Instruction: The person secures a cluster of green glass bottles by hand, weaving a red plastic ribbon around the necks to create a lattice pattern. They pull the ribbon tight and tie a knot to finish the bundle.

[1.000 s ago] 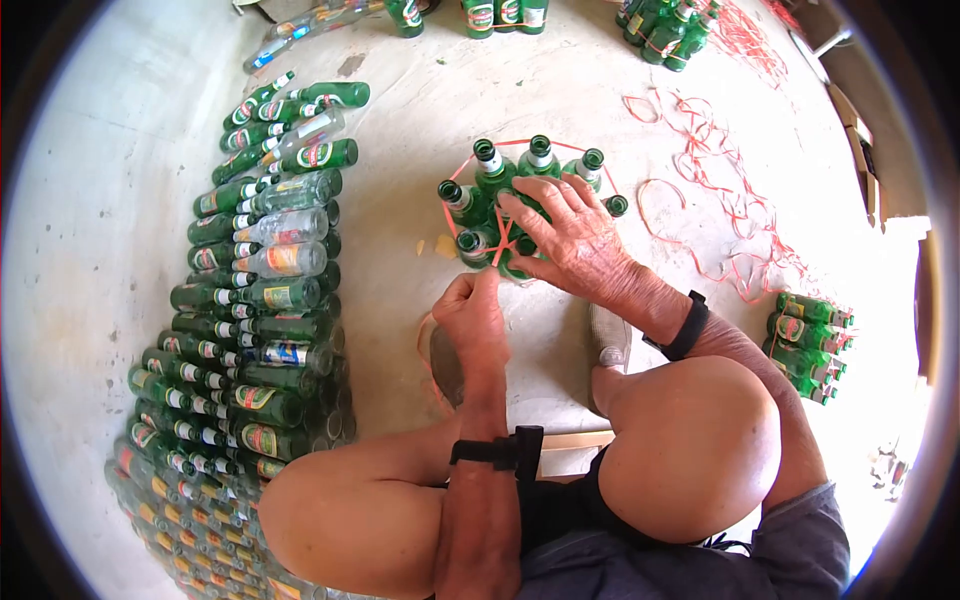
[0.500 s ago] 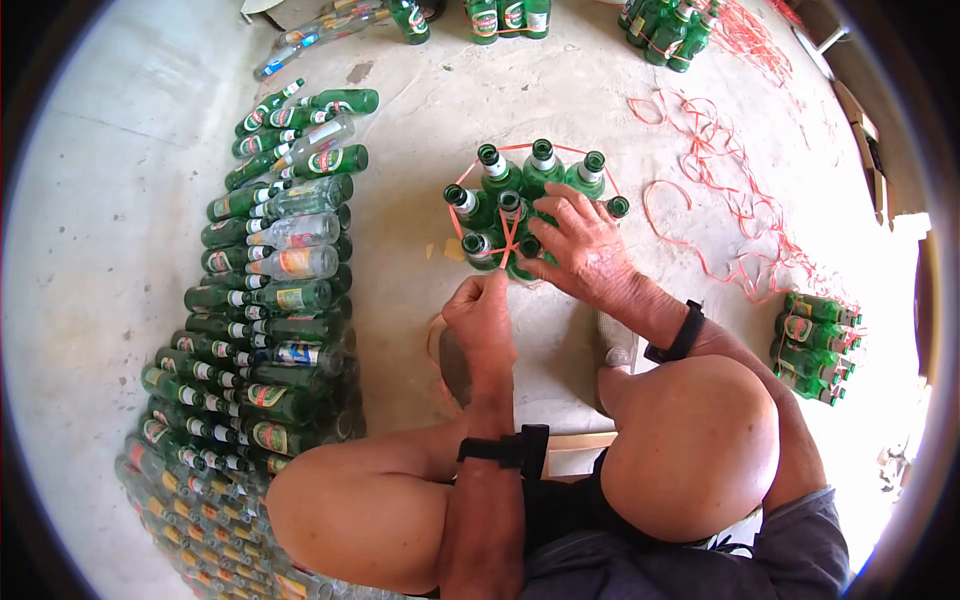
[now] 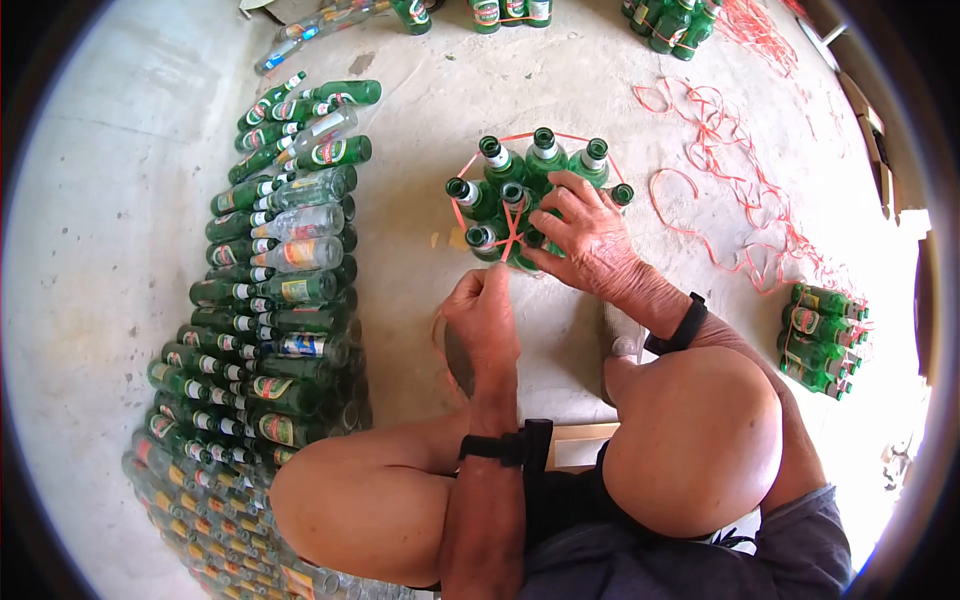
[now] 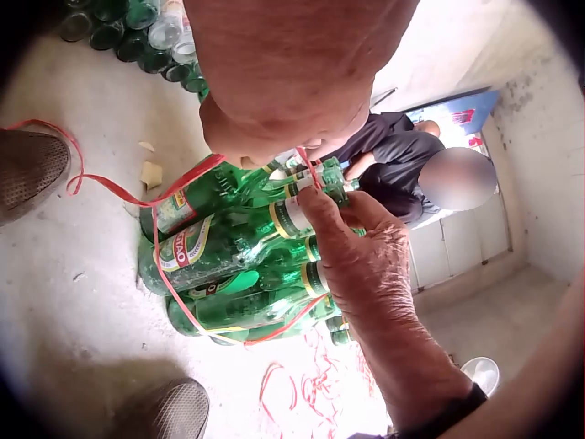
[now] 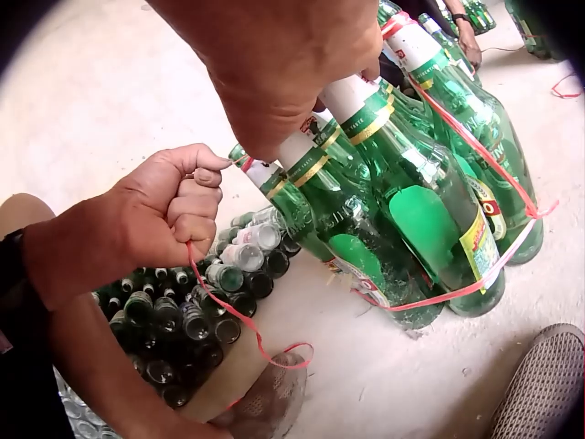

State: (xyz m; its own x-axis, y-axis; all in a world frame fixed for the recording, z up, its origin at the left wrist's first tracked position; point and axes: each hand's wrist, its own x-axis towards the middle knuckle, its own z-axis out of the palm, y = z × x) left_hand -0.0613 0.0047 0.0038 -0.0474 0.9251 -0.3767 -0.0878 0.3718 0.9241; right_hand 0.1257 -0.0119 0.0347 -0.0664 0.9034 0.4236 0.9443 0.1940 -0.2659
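Observation:
A cluster of green beer bottles (image 3: 505, 168) stands upright on the floor, with red plastic strapping (image 5: 439, 299) around the bodies. More of this strap crosses between the necks (image 3: 512, 238) in a star shape. My left hand (image 3: 484, 315) grips the strap just in front of the near bottles, fingers curled, and a loose tail (image 5: 224, 306) hangs below the fist. At the right side of the cluster, my right hand (image 3: 597, 245) holds a bottle neck, its thumb (image 4: 322, 215) against the neck in the left wrist view. Its palm hides some of the bottle tops in the head view.
Stacked bottles lie on their sides along the left (image 3: 300, 285). A tied bundle (image 3: 822, 340) lies at the right, and others stand at the back (image 3: 675, 25). Loose red strap (image 3: 725, 190) tangles across the floor. Another person (image 4: 393, 160) sits opposite in the left wrist view.
My right hand has drawn back to the right, off the middle bottle, whose mouth now shows. My left hand keeps its hold on the strap, almost in place.

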